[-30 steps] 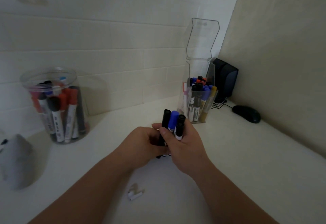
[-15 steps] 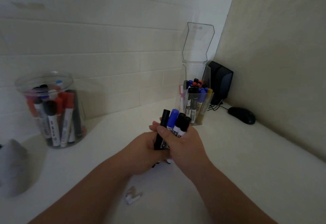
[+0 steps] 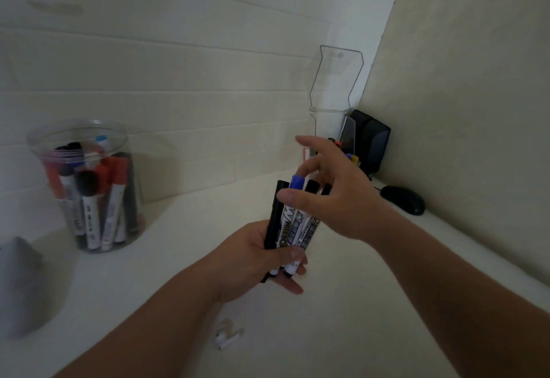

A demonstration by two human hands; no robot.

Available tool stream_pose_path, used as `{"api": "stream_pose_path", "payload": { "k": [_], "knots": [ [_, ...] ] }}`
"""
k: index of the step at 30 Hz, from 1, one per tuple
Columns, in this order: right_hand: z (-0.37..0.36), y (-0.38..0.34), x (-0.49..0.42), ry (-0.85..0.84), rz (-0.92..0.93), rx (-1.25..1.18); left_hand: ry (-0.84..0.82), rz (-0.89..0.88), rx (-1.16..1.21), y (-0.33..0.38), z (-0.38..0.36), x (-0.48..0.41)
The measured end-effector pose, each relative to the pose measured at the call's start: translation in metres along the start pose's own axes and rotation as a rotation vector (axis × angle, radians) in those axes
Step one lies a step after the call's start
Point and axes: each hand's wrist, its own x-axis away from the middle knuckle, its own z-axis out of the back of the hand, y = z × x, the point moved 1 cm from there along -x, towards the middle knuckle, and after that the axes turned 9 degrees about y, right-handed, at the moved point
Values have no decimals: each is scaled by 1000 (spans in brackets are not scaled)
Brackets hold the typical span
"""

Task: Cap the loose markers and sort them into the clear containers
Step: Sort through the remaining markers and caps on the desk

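Note:
My left hand (image 3: pixel 253 254) grips a bunch of capped markers (image 3: pixel 293 223) upright: one blue cap, the others black. My right hand (image 3: pixel 333 193) hovers just above and behind the caps with its fingers spread, holding nothing. A round clear jar (image 3: pixel 86 187) full of red, black and blue markers stands at the left by the wall. A tall clear box (image 3: pixel 334 104) with its lid flipped up stands at the back right; my right hand hides most of the markers in it.
A black speaker (image 3: pixel 370 142) and a black mouse (image 3: pixel 403 199) sit in the right corner. A small white object (image 3: pixel 226 337) lies on the white desk (image 3: pixel 342 303) near my left forearm. A grey object (image 3: pixel 18 282) sits at the left edge.
My right hand let go of the bunch and rose with fingers spread. My left hand now holds the markers alone and has lifted them slightly.

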Motion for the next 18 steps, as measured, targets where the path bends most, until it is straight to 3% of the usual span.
{"api": "stream_pose_path", "payload": {
  "k": [4,6,10,14,18],
  "knots": [
    [0,-17,-11,-279,162,486,-26,31,-18,-2,0,0],
    [-4,-24,-14,-365,205,580,-29,8,-126,-3,0,0],
    [2,-29,-24,-505,175,508,-42,-20,-208,0,2,0],
    [16,-26,-30,-670,-14,332,-145,6,-213,5,1,1],
    [22,-19,-25,-734,-28,284,-217,23,-198,9,-4,0]
  ]
}}
